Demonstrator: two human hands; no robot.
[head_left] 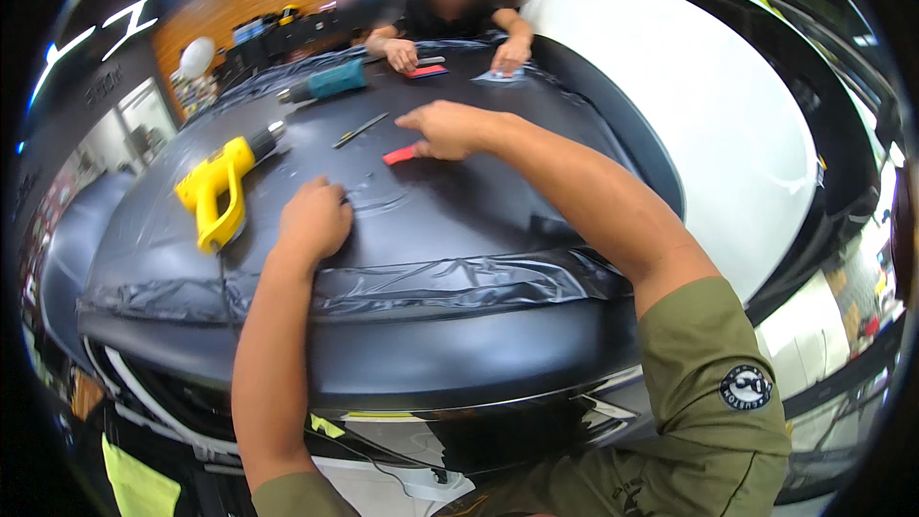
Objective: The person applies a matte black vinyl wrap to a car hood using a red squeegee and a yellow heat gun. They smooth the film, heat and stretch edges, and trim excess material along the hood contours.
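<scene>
The right hand pinches a red squeegee at the dark film, index finger extended; the left hand is on that film, its grip impossible to tell; just beyond the squeegee lies a slim tool; leftward, a yellow heat gun; farther off, a co-worker's hand presses a pale-blue cloth.

On the car panel, a near heat gun lies left of the left hand, a far heat gun behind both. A cutter lies between that and the right hand's squeegee.
</scene>
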